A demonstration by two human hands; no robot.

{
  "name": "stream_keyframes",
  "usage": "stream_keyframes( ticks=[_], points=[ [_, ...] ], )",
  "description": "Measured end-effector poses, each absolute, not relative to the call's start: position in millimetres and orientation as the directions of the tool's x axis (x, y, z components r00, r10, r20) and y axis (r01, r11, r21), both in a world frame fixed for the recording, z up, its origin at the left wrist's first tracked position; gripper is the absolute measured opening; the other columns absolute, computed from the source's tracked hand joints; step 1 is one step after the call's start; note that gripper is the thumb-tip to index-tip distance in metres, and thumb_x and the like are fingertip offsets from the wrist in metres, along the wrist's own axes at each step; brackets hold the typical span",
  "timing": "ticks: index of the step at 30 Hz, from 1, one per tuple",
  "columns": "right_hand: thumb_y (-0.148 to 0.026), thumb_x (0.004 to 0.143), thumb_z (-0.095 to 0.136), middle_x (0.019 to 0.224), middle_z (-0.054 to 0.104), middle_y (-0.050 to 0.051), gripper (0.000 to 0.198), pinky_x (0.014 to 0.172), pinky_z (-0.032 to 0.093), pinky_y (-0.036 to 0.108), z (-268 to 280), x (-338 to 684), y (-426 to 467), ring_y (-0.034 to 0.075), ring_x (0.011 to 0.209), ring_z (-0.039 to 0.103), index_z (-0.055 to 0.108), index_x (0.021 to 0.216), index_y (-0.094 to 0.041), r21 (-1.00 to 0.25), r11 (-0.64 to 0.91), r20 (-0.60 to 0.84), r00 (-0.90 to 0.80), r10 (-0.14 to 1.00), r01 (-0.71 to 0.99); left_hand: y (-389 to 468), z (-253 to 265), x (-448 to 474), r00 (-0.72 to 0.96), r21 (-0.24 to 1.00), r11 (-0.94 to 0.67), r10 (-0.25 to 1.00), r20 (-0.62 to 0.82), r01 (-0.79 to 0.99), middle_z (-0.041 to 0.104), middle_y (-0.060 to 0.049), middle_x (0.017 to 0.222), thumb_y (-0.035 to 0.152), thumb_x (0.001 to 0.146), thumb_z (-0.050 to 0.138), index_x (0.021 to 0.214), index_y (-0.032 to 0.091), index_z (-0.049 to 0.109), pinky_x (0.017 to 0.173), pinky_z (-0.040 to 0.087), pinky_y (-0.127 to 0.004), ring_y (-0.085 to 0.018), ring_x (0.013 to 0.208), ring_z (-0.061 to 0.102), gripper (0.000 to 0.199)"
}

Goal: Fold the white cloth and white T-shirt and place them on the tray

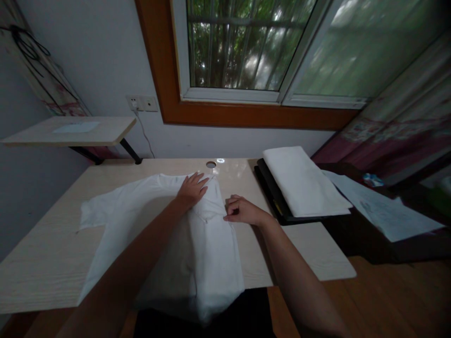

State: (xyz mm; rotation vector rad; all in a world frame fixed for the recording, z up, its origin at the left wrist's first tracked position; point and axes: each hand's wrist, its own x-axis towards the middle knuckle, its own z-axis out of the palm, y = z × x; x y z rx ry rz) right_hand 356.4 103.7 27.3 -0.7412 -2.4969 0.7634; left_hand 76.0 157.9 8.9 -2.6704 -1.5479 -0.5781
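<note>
White short-sleeved cloth T-shirt (183, 249) on pale wood-grain desk (52, 244): right side folded over, left sleeve (94, 213) lying unfolded. Our left hand (192, 190) flat, splayed on fold, grasping nothing; right hand (243, 210) curled at edge, we cannot tell if pinching.

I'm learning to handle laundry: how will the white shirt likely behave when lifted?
The white shirt will probably hang limp, since its lower end droops past the near edge of the table. It is likely light, looking like thin cloth. Its right side, apparently folded inward beside the left hand, may fall open.
</note>
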Motion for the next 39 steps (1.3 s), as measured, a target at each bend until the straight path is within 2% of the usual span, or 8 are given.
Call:
stream_keyframes(
  ticks=[6, 12, 15, 19, 22, 26, 28, 39],
  points=[
    [-0.048, 0.102, 0.058, 0.062, 0.051, -0.003, 0.052, 0.081, 0.040, 0.033, 31.7, 349.1, 99.8, 0.014, 0.064, 0.049, 0.046, 0.059, -0.020, -0.582, 0.722, 0.303, -0.724, 0.619, 0.374, 136.3, 8.8, 33.1, 0.392, 0.275, -0.528, 0.817, 0.423, 0.803, 0.060, -0.014, 0.138, 0.033, 0.100, 0.050, 0.132, 0.019, 0.064, 0.118, 0.039, -0.048, -0.027, 0.133, 0.051, 0.038],
    [-0.038, 0.091, 0.071, 0.086, 0.063, 0.004, 0.019, 0.079, 0.046, 0.033, 42.5, 322.9, 84.5, 0.021, 0.085, 0.058, 0.063, 0.087, -0.022, -0.581, 0.744, 0.418, -0.663, 0.621, 0.331, 111.1, 13.3, -2.3, 0.568, 0.274, -0.638, 0.768, 0.295, 0.719, 0.060, -0.009, 0.144, 0.034, 0.102, 0.048, 0.136, 0.026, 0.064, 0.120, 0.038, -0.050, -0.026, 0.137, 0.050, 0.038],
    [-0.031, 0.088, 0.075, 0.097, 0.066, 0.006, 0.017, 0.086, 0.048, 0.035, 41.6, 309.5, 79.0, 0.022, 0.095, 0.061, 0.068, 0.101, -0.023, -0.552, 0.782, 0.411, -0.720, 0.559, 0.291, 105.3, 15.1, -5.0, 0.601, 0.216, -0.659, 0.748, 0.280, 0.720, 0.057, -0.009, 0.149, 0.034, 0.103, 0.045, 0.139, 0.026, 0.062, 0.124, 0.032, -0.051, -0.027, 0.142, 0.047, 0.040],
    [-0.026, 0.088, 0.075, 0.086, 0.066, 0.004, 0.004, 0.086, 0.048, 0.035, 38.1, 301.6, 77.4, 0.021, 0.087, 0.062, 0.071, 0.089, -0.024, -0.520, 0.813, 0.390, -0.775, 0.498, 0.261, 103.8, 15.5, -2.9, 0.604, 0.186, -0.660, 0.746, 0.281, 0.728, 0.056, -0.008, 0.151, 0.033, 0.104, 0.045, 0.142, 0.027, 0.059, 0.125, 0.029, -0.052, -0.026, 0.144, 0.045, 0.042],
    [-0.022, 0.091, 0.071, 0.081, 0.067, 0.002, 0.009, 0.084, 0.048, 0.035, 38.7, 301.3, 77.1, 0.019, 0.082, 0.062, 0.070, 0.082, -0.024, -0.547, 0.798, 0.382, -0.773, 0.507, 0.253, 104.9, 14.7, -2.8, 0.604, 0.180, -0.659, 0.746, 0.279, 0.731, 0.056, -0.008, 0.151, 0.032, 0.103, 0.046, 0.143, 0.027, 0.059, 0.125, 0.029, -0.051, -0.026, 0.145, 0.045, 0.042],
    [-0.023, 0.088, 0.075, 0.090, 0.070, 0.004, 0.004, 0.087, 0.048, 0.036, 40.3, 302.1, 76.1, 0.021, 0.090, 0.063, 0.071, 0.089, -0.024, -0.538, 0.795, 0.372, -0.767, 0.523, 0.282, 106.3, 14.0, -3.8, 0.603, 0.201, -0.664, 0.743, 0.290, 0.721, 0.057, -0.008, 0.150, 0.031, 0.101, 0.049, 0.141, 0.027, 0.060, 0.124, 0.032, -0.051, -0.026, 0.144, 0.045, 0.042],
    [-0.022, 0.085, 0.077, 0.093, 0.070, 0.004, 0.011, 0.087, 0.048, 0.036, 39.4, 301.9, 76.1, 0.022, 0.091, 0.062, 0.072, 0.093, -0.024, -0.522, 0.801, 0.375, -0.764, 0.526, 0.295, 106.5, 13.9, -4.0, 0.598, 0.220, -0.664, 0.743, 0.302, 0.714, 0.057, -0.008, 0.150, 0.030, 0.100, 0.051, 0.141, 0.027, 0.061, 0.123, 0.033, -0.051, -0.026, 0.143, 0.047, 0.042],
    [-0.013, 0.082, 0.071, 0.080, 0.065, 0.001, 0.011, 0.085, 0.048, 0.034, 36.8, 300.4, 75.5, 0.018, 0.079, 0.059, 0.068, 0.081, -0.023, -0.552, 0.795, 0.379, -0.773, 0.508, 0.252, 105.7, 14.2, -5.1, 0.599, 0.209, -0.664, 0.742, 0.300, 0.718, 0.056, -0.007, 0.151, 0.029, 0.097, 0.054, 0.141, 0.028, 0.061, 0.124, 0.032, -0.049, -0.026, 0.144, 0.045, 0.045]
  ],
)
